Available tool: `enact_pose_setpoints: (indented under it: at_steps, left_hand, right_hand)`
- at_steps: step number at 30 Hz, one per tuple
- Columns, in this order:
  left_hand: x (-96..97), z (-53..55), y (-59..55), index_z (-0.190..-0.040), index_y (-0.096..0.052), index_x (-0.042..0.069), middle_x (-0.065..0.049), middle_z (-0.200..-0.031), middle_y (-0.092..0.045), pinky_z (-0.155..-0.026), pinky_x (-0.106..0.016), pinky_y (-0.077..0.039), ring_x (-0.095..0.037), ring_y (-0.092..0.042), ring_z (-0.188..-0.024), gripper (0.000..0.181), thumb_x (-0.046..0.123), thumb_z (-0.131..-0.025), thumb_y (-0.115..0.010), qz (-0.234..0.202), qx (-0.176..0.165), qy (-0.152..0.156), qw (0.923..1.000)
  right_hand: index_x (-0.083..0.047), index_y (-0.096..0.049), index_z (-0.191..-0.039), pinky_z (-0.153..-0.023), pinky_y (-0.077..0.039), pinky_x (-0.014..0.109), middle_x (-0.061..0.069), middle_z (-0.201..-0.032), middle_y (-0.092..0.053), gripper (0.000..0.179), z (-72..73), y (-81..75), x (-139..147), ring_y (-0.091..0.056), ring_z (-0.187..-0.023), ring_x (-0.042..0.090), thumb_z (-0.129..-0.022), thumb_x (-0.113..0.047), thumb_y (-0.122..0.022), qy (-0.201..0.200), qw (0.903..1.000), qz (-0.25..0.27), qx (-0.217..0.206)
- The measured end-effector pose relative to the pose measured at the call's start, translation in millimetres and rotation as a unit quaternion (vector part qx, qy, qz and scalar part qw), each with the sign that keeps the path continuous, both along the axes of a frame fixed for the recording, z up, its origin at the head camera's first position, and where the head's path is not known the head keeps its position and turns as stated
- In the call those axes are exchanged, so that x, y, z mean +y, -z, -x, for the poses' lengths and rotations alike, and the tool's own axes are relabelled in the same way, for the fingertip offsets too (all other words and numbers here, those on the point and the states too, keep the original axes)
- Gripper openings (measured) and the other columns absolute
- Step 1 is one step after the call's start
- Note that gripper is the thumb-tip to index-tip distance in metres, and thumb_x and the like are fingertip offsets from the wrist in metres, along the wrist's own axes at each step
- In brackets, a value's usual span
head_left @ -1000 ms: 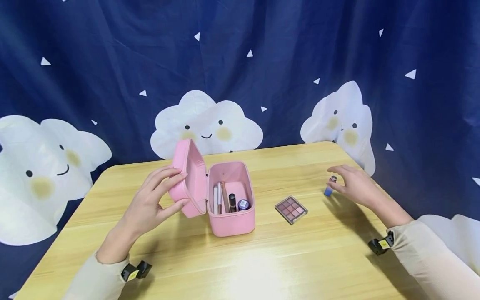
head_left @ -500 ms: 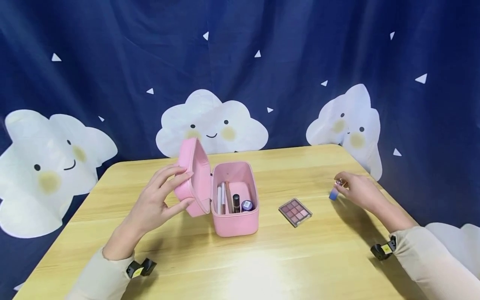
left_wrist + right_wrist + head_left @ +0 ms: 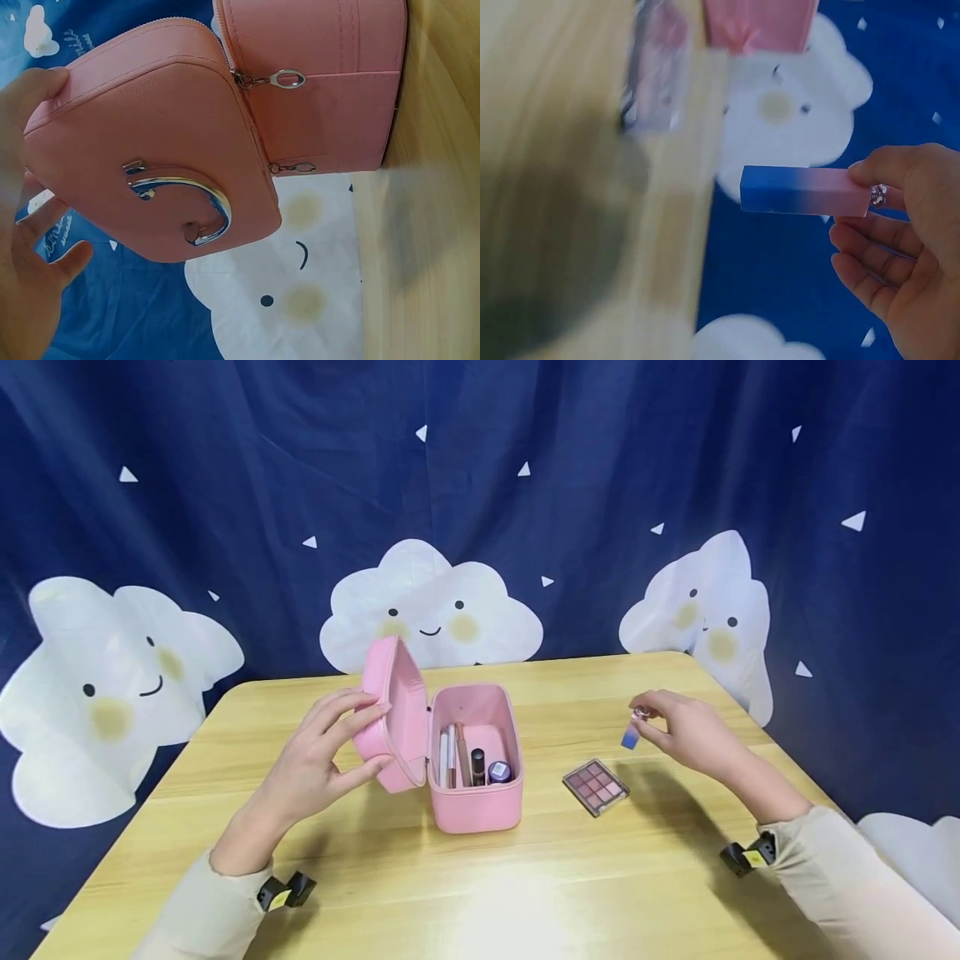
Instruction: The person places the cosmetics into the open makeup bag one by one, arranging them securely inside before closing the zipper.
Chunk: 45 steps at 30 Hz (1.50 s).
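Observation:
A pink makeup case point(image 3: 477, 814) stands on the table with its lid swung up to the left. My left hand point(image 3: 303, 768) holds the edge of the lid point(image 3: 411, 718); the left wrist view shows the lid's outer face point(image 3: 150, 142) with a silver handle point(image 3: 217, 210). Over the right side of the table, my right hand point(image 3: 693, 735) pinches a square lipstick point(image 3: 630, 737) between thumb and index finger. The lipstick point(image 3: 802, 190) fades from blue to pink and has a sparkly end; the other fingers curl loosely below.
Inside the case are several slim pens point(image 3: 452, 756), a black-capped tube point(image 3: 477, 767) and a small round jar point(image 3: 499, 772). An eyeshadow palette point(image 3: 596, 786) lies on the wooden table point(image 3: 360, 893) between case and right hand. A blue cloud-print curtain point(image 3: 480, 460) hangs behind.
My right hand has closed its fingertips on the lipstick, lifted it off the table and carried it left toward the palette. The left hand stays at the lid; the head view has shifted slightly.

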<state>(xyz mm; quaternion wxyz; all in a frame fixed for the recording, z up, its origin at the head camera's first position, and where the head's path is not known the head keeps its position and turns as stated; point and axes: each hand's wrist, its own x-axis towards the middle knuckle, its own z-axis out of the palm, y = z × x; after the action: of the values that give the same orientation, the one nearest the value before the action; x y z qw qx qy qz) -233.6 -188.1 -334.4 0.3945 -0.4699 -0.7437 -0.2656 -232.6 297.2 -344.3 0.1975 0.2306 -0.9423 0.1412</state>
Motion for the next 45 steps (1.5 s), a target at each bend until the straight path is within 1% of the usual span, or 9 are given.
enact_pose_setpoints:
  at_steps: [6,13,18,22,30,34,37,40,45]
  left_hand:
    - [2.5,0.8,-3.6,-0.123,-0.065,0.004,-0.017,-0.124,-0.06,-0.107,-0.035,-0.034,-0.039,-0.052,-0.116,0.051,0.045,-0.094,-0.062,0.007,-0.001,0.0,1.0]
    - [4.0,1.1,-4.1,-0.122,-0.065,0.003,-0.018,-0.123,-0.06,-0.107,-0.034,-0.034,-0.04,-0.052,-0.115,0.05,0.045,-0.094,-0.062,0.009,-0.002,0.004,1.0]
    - [5.0,3.7,-6.9,-0.123,-0.065,0.003,-0.018,-0.124,-0.06,-0.106,-0.036,-0.035,-0.041,-0.052,-0.115,0.05,0.044,-0.094,-0.062,0.007,0.002,0.008,0.9999]
    - [5.5,3.8,-7.4,-0.123,-0.065,0.003,-0.018,-0.124,-0.06,-0.107,-0.035,-0.034,-0.041,-0.052,-0.116,0.05,0.044,-0.094,-0.062,0.009,0.0,0.008,0.9999]
    - [4.5,3.1,-4.8,-0.123,-0.065,0.003,-0.018,-0.124,-0.06,-0.107,-0.034,-0.034,-0.041,-0.051,-0.116,0.05,0.044,-0.094,-0.063,0.003,-0.004,0.005,1.0]
    - [4.2,3.6,-5.4,-0.123,-0.065,0.003,-0.018,-0.124,-0.06,-0.107,-0.034,-0.034,-0.042,-0.051,-0.116,0.05,0.043,-0.094,-0.062,0.002,-0.004,0.004,1.0]
    - [4.4,3.5,-5.1,-0.123,-0.065,0.003,-0.018,-0.124,-0.059,-0.108,-0.034,-0.034,-0.043,-0.051,-0.116,0.05,0.044,-0.094,-0.062,0.003,-0.004,0.002,1.0]
    - [4.1,2.6,-4.2,-0.123,-0.065,0.004,-0.018,-0.125,-0.059,-0.108,-0.035,-0.033,-0.043,-0.051,-0.118,0.05,0.044,-0.094,-0.062,0.002,-0.007,-0.002,1.0]
    - [2.6,-1.2,-0.6,-0.123,-0.065,0.004,-0.017,-0.125,-0.06,-0.109,-0.034,-0.033,-0.042,-0.051,-0.117,0.051,0.046,-0.094,-0.061,0.0,-0.009,-0.006,0.9999]
  right_hand:
    - [-0.012,-0.066,-0.104,-0.078,-0.054,0.044,0.001,-0.098,-0.069,0.014,0.0,-18.8,-38,-0.068,-0.091,0.021,-0.091,-0.016,-0.069,-0.052,0.9983,0.009,0.024]
    - [-0.012,-0.067,-0.107,-0.081,-0.053,0.04,-0.001,-0.1,-0.068,0.017,-0.4,-35.7,-79,-0.065,-0.092,0.016,-0.092,-0.02,-0.069,-0.098,0.9946,0.033,0.006]
    - [-0.013,-0.066,-0.11,-0.084,-0.052,0.038,-0.001,-0.103,-0.068,0.019,3.3,-45.8,-101,-0.064,-0.094,0.015,-0.093,-0.022,-0.067,-0.116,0.9925,0.038,0.002]
    - [-0.012,-0.066,-0.112,-0.085,-0.052,0.037,-0.001,-0.105,-0.068,0.021,9.9,-45.1,-114,-0.064,-0.095,0.015,-0.094,-0.023,-0.066,-0.127,0.9914,0.034,-0.006]
    - [-0.013,-0.066,-0.112,-0.085,-0.052,0.035,0.0,-0.105,-0.068,0.021,24.2,-40.0,-141,-0.065,-0.095,0.018,-0.094,-0.022,-0.065,-0.143,0.9889,0.028,-0.028]
    - [-0.013,-0.066,-0.112,-0.08,-0.052,0.033,0.0,-0.1,-0.067,0.02,30.8,-41.3,-154,-0.064,-0.09,0.018,-0.094,-0.022,-0.066,-0.149,0.9882,0.02,-0.03]
    - [-0.012,-0.067,-0.11,-0.072,-0.051,0.031,-0.002,-0.09,-0.065,0.019,38.1,-39.4,-164,-0.062,-0.08,0.016,-0.093,-0.022,-0.067,-0.147,0.9885,0.002,-0.035]
    - [-0.011,-0.068,-0.107,-0.069,-0.051,0.03,-0.002,-0.085,-0.065,0.018,46.6,-33.6,-173,-0.061,-0.074,0.014,-0.091,-0.02,-0.07,-0.148,0.9878,-0.021,-0.043]
    - [-0.011,-0.069,-0.101,-0.071,-0.053,0.029,-0.001,-0.087,-0.068,0.014,56.6,-21.4,-187,-0.063,-0.074,0.011,-0.09,-0.019,-0.07,-0.164,0.9833,-0.047,-0.064]
